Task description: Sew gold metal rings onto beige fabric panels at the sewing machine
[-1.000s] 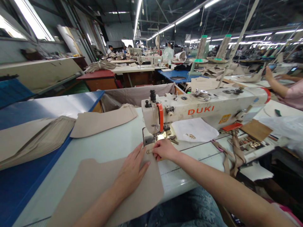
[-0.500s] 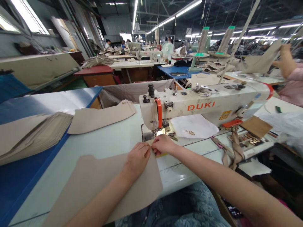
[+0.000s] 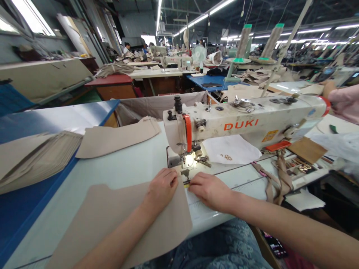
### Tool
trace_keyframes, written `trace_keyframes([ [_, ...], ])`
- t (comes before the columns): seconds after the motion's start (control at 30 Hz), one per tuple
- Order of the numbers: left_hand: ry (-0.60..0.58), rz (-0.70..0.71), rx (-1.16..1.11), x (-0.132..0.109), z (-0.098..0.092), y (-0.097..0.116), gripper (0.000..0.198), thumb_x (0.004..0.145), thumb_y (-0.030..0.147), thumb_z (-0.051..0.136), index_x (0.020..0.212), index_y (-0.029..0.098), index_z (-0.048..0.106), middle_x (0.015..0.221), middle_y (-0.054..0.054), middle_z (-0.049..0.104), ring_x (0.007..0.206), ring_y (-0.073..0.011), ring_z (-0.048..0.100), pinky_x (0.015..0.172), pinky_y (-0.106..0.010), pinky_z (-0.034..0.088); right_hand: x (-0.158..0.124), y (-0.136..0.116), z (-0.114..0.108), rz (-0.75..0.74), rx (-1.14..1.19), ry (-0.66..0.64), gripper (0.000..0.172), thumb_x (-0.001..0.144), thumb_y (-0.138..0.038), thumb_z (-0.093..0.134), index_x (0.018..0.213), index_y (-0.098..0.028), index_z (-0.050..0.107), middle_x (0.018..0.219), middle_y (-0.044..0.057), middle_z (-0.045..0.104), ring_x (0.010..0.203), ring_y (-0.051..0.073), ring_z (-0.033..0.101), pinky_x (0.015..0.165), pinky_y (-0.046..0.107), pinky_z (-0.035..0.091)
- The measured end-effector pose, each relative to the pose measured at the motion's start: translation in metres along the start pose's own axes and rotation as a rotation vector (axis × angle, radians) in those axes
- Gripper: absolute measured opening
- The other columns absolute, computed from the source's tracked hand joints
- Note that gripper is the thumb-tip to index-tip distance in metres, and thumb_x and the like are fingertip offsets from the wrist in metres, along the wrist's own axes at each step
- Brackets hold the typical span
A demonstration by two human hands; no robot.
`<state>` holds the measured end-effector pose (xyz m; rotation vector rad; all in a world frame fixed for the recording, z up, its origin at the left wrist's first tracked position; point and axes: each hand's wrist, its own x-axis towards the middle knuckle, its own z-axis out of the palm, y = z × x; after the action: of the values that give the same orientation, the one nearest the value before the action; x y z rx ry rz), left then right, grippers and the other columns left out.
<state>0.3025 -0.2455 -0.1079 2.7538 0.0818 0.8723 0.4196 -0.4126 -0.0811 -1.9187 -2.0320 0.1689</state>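
Observation:
A large tan cut panel (image 3: 112,220) lies flat on the pale green table in front of the white DUKI sewing machine (image 3: 241,121). My left hand (image 3: 162,188) rests on the panel's far right corner with fingers curled under, pressing the cloth. My right hand (image 3: 209,190) sits just right of the panel's edge, fingers bent and pinched at the edge near a small yellow piece I cannot make out. Both hands lie a short way in front of the needle and presser foot (image 3: 186,158).
A thick stack of tan panels (image 3: 36,158) lies at the left on the blue table, another panel (image 3: 117,136) behind it. White cloth with small metal rings (image 3: 230,149), tan straps (image 3: 276,177) and a parts tray are right of the needle. Another person's sleeve (image 3: 344,102) shows far right.
My left hand went from flat to curled on the panel's corner. My right hand drew back from the presser foot toward me and to the right, along the panel's edge.

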Motion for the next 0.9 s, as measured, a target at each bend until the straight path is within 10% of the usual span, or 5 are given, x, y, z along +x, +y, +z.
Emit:
trace_keyframes([
  [0.17, 0.006, 0.000, -0.011, 0.001, 0.000, 0.000, 0.019, 0.082, 0.009, 0.046, 0.071, 0.020, 0.055, 0.074, -0.004, 0.066, 0.073, -0.0177, 0.060, 0.071, -0.032, 0.052, -0.016, -0.003, -0.001, -0.269, -0.225, -0.023, 0.023, 0.094, -0.020, 0.047, 0.114, -0.014, 0.056, 0.108, 0.010, 0.060, 0.101, 0.021, 0.049, 0.087, 0.034, 0.042],
  [0.43, -0.013, 0.006, -0.021, 0.002, -0.003, 0.001, 0.018, 0.084, 0.011, 0.045, 0.073, 0.019, 0.057, 0.076, -0.004, 0.067, 0.074, -0.0179, 0.060, 0.072, -0.033, 0.052, 0.009, -0.006, 0.019, -0.158, -0.204, 0.155, 0.020, 0.093, -0.028, 0.047, 0.081, -0.017, 0.059, 0.086, 0.006, 0.061, 0.089, 0.020, 0.052, 0.085, 0.034, 0.042],
  [0.9, -0.038, 0.022, 0.021, 0.000, -0.002, 0.001, 0.020, 0.087, 0.013, 0.043, 0.075, 0.019, 0.058, 0.078, -0.004, 0.066, 0.077, -0.0179, 0.059, 0.074, -0.032, 0.051, 0.010, -0.007, 0.027, -0.179, -0.149, 0.140, 0.015, 0.092, -0.017, 0.050, 0.088, -0.013, 0.064, 0.101, 0.008, 0.066, 0.096, 0.019, 0.057, 0.085, 0.030, 0.048],
])
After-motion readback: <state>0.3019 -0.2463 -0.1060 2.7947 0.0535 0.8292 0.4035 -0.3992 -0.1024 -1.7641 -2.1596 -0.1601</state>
